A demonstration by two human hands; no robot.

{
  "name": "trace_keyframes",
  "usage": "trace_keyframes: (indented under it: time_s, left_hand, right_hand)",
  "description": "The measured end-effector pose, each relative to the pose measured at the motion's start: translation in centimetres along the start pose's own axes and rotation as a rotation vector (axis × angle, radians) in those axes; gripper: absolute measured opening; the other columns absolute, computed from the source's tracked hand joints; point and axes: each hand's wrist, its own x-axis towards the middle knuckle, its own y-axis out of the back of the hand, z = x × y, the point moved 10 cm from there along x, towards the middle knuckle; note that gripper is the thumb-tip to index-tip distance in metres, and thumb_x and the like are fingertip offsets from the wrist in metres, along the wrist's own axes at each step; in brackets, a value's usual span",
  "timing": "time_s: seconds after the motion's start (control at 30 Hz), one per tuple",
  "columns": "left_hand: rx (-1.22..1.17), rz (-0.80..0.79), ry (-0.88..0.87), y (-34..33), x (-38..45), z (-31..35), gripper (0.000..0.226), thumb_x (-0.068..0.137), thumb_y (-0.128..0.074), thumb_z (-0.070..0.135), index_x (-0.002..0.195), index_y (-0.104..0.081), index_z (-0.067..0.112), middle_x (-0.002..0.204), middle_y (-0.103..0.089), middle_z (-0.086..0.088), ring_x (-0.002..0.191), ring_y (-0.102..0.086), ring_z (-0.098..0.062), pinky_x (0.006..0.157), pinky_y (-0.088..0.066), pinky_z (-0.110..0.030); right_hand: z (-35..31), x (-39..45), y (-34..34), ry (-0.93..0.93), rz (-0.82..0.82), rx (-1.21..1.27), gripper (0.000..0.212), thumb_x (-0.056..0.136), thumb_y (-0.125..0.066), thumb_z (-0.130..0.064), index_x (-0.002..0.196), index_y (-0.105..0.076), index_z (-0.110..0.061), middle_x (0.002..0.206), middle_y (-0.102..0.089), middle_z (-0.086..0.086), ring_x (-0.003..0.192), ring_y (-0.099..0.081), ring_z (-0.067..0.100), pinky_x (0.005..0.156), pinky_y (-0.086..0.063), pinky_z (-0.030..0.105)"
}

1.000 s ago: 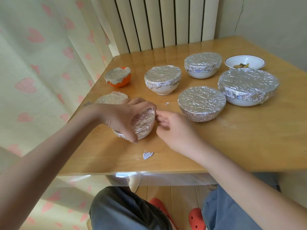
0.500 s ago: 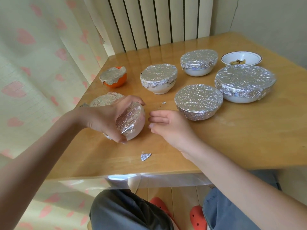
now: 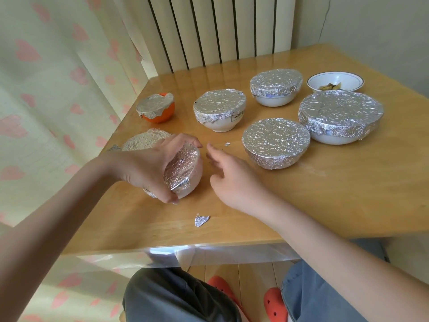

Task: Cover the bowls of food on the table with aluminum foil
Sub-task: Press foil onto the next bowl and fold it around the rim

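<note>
My left hand [image 3: 148, 166] grips a small white bowl [image 3: 189, 181] wrapped in foil, tilted on its side at the table's near left. My right hand [image 3: 232, 177] hovers just right of it, fingers relaxed, holding nothing. Several foil-covered bowls stand behind: an orange bowl [image 3: 157, 108], a white footed bowl [image 3: 220, 109], a white bowl at the back [image 3: 276, 87], a fully wrapped bowl [image 3: 276, 145] and a large bowl [image 3: 340, 116]. An uncovered white bowl with food [image 3: 335, 82] sits at the far right. Another foil-wrapped bowl [image 3: 144, 140] is partly hidden behind my left hand.
A torn foil scrap [image 3: 201, 221] lies near the wooden table's [image 3: 325, 205] front edge, and a tiny scrap [image 3: 227, 144] lies mid-table. A curtain with pink hearts [image 3: 46, 89] hangs at the left; a radiator [image 3: 220, 31] stands behind the table.
My left hand has tipped the small bowl further onto its side and drawn it left. My right hand has come off the bowl and its fingers have loosened.
</note>
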Motion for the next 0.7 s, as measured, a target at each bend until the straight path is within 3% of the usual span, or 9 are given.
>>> trace_keyframes:
  time_s: [0.07, 0.2, 0.33, 0.47, 0.57, 0.63, 0.7]
  left_hand:
    - [0.024, 0.011, 0.037, 0.1, 0.0, -0.3, 0.112, 0.055, -0.089, 0.026, 0.123, -0.009, 0.062, 0.122, -0.033, 0.019, 0.103, -0.044, 0.011, 0.069, -0.042, -0.013]
    - [0.051, 0.048, 0.080, 0.4, -0.3, -0.3, 0.112, 0.046, -0.082, 0.041, 0.124, -0.005, 0.060, 0.130, -0.031, 0.008, 0.106, -0.049, -0.001, 0.077, -0.043, -0.014]
    - [0.136, 0.045, 0.110, 0.2, -0.1, 0.2, 0.115, 0.043, -0.083, 0.045, 0.125, -0.003, 0.059, 0.133, -0.030, -0.001, 0.114, -0.048, -0.020, 0.095, -0.047, -0.033]
    - [0.164, 0.034, 0.129, 0.2, 0.3, 0.3, 0.121, 0.056, -0.089, 0.036, 0.132, 0.004, 0.052, 0.140, -0.025, 0.000, 0.114, -0.045, -0.020, 0.093, -0.041, -0.027]
    - [0.211, 0.030, 0.154, 0.3, 0.6, 0.9, 0.120, 0.063, -0.088, 0.035, 0.137, 0.005, 0.047, 0.139, -0.027, 0.001, 0.121, -0.035, -0.019, 0.103, -0.040, -0.035]
    - [0.284, 0.015, 0.182, 0.3, 0.9, 1.3, 0.119, 0.065, -0.086, 0.040, 0.141, 0.005, 0.042, 0.135, -0.028, 0.002, 0.122, -0.031, -0.018, 0.105, -0.039, -0.040]
    - [0.352, -0.002, 0.228, 0.3, 1.1, 1.5, 0.121, 0.064, -0.083, 0.053, 0.146, 0.005, 0.041, 0.138, -0.030, -0.001, 0.128, -0.034, -0.024, 0.103, -0.039, -0.041]
  right_hand:
    - [0.3, 0.2, -1.8, -0.022, -0.091, 0.151, 0.073, 0.080, -0.039, -0.005, 0.148, -0.030, -0.030, 0.142, -0.048, -0.006, 0.121, -0.052, 0.013, 0.100, -0.045, 0.033]
    - [1.0, 0.7, -2.2, -0.103, -0.147, 0.431, 0.073, 0.081, -0.033, 0.014, 0.141, -0.041, -0.026, 0.133, -0.053, -0.012, 0.124, -0.048, 0.005, 0.107, -0.040, 0.032]
    - [0.9, 1.9, -1.0, -0.104, -0.083, 0.352, 0.073, 0.077, -0.032, 0.012, 0.139, -0.046, -0.025, 0.136, -0.053, -0.007, 0.129, -0.045, 0.011, 0.109, -0.035, 0.032]
    - [0.3, 2.1, -1.4, -0.084, -0.111, 0.283, 0.073, 0.078, -0.033, 0.006, 0.138, -0.045, -0.034, 0.128, -0.060, -0.004, 0.122, -0.051, 0.014, 0.105, -0.041, 0.034]
    - [1.2, 2.2, -1.9, -0.151, -0.146, 0.392, 0.067, 0.069, -0.038, -0.005, 0.129, -0.053, -0.031, 0.122, -0.063, -0.003, 0.119, -0.053, 0.019, 0.105, -0.041, 0.040]
    - [2.6, 1.3, -1.8, -0.225, -0.082, 0.459, 0.065, 0.066, -0.040, -0.009, 0.127, -0.054, -0.027, 0.124, -0.061, -0.004, 0.119, -0.053, 0.017, 0.107, -0.040, 0.041]
    - [3.2, -0.1, -1.1, -0.236, 0.005, 0.481, 0.061, 0.080, -0.042, -0.001, 0.136, -0.046, -0.024, 0.136, -0.053, -0.004, 0.125, -0.049, 0.013, 0.109, -0.037, 0.038]
